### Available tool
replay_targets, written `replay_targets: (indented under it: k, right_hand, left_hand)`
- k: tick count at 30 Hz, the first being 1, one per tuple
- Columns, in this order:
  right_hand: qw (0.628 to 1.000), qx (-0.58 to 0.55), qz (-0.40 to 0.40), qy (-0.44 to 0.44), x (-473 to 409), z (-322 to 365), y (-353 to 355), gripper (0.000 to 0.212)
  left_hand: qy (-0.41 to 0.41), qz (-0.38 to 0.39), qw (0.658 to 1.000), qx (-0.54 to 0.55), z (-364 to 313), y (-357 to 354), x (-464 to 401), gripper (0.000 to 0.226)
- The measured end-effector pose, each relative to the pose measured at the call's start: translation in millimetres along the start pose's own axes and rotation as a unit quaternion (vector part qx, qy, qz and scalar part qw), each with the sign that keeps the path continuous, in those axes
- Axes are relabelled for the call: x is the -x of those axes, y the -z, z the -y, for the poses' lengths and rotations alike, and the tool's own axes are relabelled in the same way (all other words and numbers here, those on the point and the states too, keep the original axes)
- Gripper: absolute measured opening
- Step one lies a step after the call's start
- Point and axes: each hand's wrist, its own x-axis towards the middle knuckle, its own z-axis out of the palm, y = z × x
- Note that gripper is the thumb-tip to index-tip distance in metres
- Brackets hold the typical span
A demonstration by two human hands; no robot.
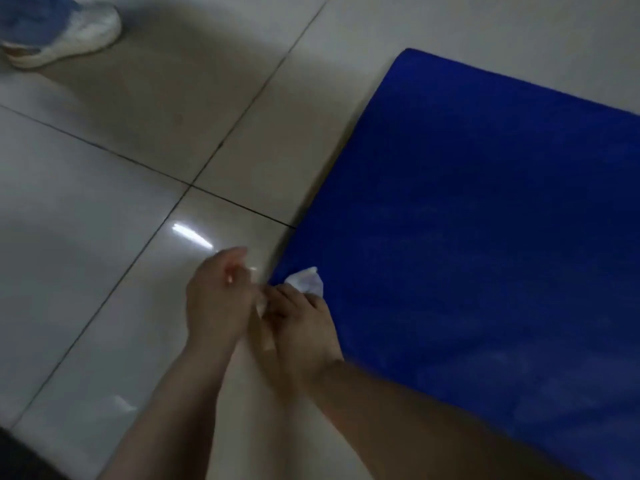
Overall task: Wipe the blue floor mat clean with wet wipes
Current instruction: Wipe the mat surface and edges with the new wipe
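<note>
Two hands meet at the near corner of the blue mat (485, 220): the right hand (301, 323) pinches a crumpled white wipe (308, 279), and the left hand (218, 299), fingers loosely curled, seems to pull its other end. I think they are spreading the wipe before wiping. The mat lies flat on the tiled floor (104, 220), a shoe (69, 36) far behind.

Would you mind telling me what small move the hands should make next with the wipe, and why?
Probably press the wipe flat onto the blue mat and start a stroke. The right hand grips it bunched at the mat's near edge, the left hand close beside it, and pale smudges show across the mat.
</note>
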Motion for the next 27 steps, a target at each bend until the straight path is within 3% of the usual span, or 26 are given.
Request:
replay_targets:
  k: [2, 5, 7, 10, 14, 17, 21, 23, 27]
  right_hand:
    - [0.999, -0.013, -0.010, -0.030, 2, -9, -4, 0.039]
    - [0.999, 0.011, -0.035, 0.030, 31, -23, 1, 0.021]
    - [0.995, 0.068, -0.053, 0.059, 55, -37, 11, 0.024]
    - [0.988, 0.081, -0.118, 0.066, 95, -54, 22, 0.034]
    - [0.986, 0.111, -0.118, 0.047, 106, -53, 26, 0.034]
    - [0.992, 0.069, -0.077, 0.073, 72, -33, 13, 0.030]
    - [0.973, 0.208, 0.079, 0.065, 39, -21, 14, 0.024]
    - [0.957, 0.249, 0.132, 0.062, 39, -23, 15, 0.035]
    - [0.955, 0.259, 0.111, 0.093, 43, -27, 20, 0.034]
  left_hand:
    - [-0.083, 0.017, 0.996, -0.007, -8, -12, -12, 0.030]
    - [-0.202, 0.102, 0.973, -0.038, -17, -39, -15, 0.032]
    - [-0.252, 0.158, 0.954, -0.039, -15, -53, -11, 0.032]
    - [-0.265, 0.212, 0.940, -0.040, -5, -68, -5, 0.033]
    - [-0.273, 0.208, 0.939, -0.023, 13, -79, -2, 0.033]
    - [-0.246, 0.211, 0.945, 0.044, 14, -77, -5, 0.043]
    - [-0.250, 0.239, 0.938, 0.037, 18, -74, -5, 0.051]
    - [-0.249, 0.242, 0.937, 0.024, 18, -75, -5, 0.053]
    - [-0.239, 0.242, 0.940, 0.029, 19, -76, -7, 0.052]
